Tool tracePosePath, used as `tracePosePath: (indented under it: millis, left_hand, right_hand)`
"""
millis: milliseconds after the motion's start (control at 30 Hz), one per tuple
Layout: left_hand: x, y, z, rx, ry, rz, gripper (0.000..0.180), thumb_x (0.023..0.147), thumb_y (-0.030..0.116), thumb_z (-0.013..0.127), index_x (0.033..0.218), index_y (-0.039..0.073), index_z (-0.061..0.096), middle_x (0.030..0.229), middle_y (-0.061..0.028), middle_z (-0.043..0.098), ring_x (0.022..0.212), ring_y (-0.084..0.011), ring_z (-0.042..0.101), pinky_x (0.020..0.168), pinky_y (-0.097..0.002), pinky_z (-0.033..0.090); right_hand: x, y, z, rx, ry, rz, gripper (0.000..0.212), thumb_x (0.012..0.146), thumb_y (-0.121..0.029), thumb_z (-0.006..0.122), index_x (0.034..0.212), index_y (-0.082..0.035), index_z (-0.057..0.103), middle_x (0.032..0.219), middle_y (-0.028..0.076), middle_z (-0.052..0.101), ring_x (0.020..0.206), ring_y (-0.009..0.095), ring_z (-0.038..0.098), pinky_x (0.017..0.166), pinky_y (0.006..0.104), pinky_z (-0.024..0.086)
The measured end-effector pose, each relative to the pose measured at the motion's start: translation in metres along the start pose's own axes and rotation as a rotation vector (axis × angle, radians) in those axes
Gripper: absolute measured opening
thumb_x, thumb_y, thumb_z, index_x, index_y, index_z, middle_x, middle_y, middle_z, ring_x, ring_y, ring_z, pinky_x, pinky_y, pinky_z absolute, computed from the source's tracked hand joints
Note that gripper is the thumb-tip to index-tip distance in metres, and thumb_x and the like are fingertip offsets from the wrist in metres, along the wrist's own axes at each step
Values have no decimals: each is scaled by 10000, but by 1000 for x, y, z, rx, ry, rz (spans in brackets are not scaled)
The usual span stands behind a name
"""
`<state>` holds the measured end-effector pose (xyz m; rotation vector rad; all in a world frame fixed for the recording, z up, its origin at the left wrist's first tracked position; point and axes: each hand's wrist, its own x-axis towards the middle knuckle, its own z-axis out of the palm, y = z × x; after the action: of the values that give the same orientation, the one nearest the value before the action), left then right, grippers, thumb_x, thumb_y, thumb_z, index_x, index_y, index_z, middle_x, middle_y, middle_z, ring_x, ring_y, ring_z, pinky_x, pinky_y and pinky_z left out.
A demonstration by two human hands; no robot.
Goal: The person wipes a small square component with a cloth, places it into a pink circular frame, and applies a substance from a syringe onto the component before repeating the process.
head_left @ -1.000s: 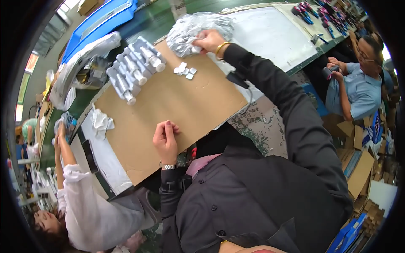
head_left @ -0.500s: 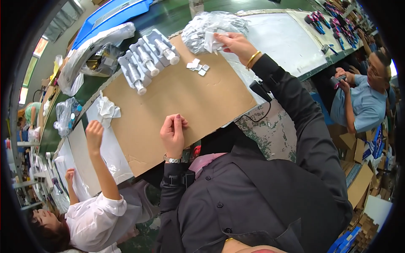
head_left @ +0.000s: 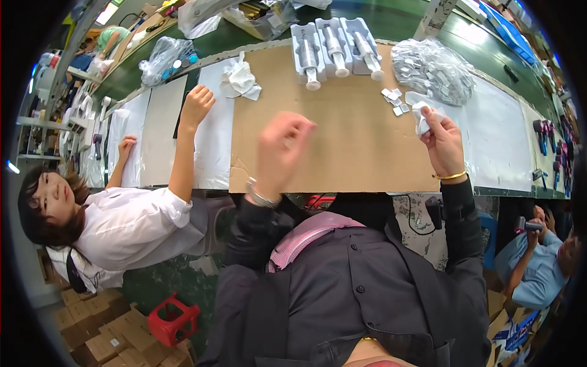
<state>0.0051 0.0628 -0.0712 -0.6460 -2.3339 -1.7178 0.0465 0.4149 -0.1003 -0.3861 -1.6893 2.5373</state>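
Note:
My right hand (head_left: 445,144) pinches a crumpled white cloth (head_left: 422,116) at the right side of the brown cardboard sheet (head_left: 342,140). Just beyond that cloth lie several small white squares (head_left: 395,101). A clear plastic bag (head_left: 431,68) packed with similar small white pieces rests behind them. Over the cardboard's near left part, my left hand (head_left: 282,150) is blurred, its fingers curled in, with nothing visible in them. Three pale moulded trays (head_left: 298,64) stand side by side at the far edge, each bearing a clear syringe-like tube (head_left: 337,49).
Another crumpled white cloth (head_left: 240,79) lies at the cardboard's far left corner. A co-worker's hand (head_left: 197,105) hovers over the table to the left. Further left sits a clear bag with blue-capped items (head_left: 168,61). Dark-handled tools (head_left: 543,136) lie at the far right.
The view has turned. My right hand has come back from beside the bag toward me, still holding the white cloth. My left hand has lifted from the near edge and moved farther over the cardboard.

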Motion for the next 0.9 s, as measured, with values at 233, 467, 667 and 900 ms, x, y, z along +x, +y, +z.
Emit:
tracePosePath:
  millis: [233, 467, 667, 900]
  left_hand:
    - [100, -131, -114, 868, 216, 75, 231, 915, 181, 697, 1067, 8, 686, 977, -117, 713, 868, -189, 697, 736, -301, 539]
    - [133, -192, -138, 793, 139, -150, 425, 858, 242, 764, 1180, 4, 622, 1023, -121, 716, 867, -215, 699, 750, -334, 544]
    - [121, -126, -132, -319, 237, -403, 273, 951, 157, 698, 1173, 15, 628, 974, -34, 704, 860, -121, 674, 747, -280, 551]
    - [90, -103, -154, -388, 285, -419, 223, 958, 158, 692, 1130, 21, 656, 1003, -26, 713, 852, -104, 670, 725, -269, 543]
  right_hand:
    - [-29, 14, 44, 28, -13, -37, 250, 996, -108, 625, 1212, 17, 636, 1063, 53, 691, 871, 92, 634, 750, 239, 508]
    - [-44, 24, 50, -73, -37, -61, 254, 999, -99, 617, 1222, 20, 633, 1108, 74, 694, 922, 109, 649, 771, 241, 516]
    - [-47, 24, 48, -10, 3, 15, 244, 980, -115, 656, 1180, 25, 656, 1050, 62, 706, 875, 97, 652, 738, 229, 518]
    - [-42, 30, 63, 82, -79, 46, 253, 980, -123, 658, 1183, 27, 649, 1039, 59, 705, 873, 99, 660, 762, 237, 531]
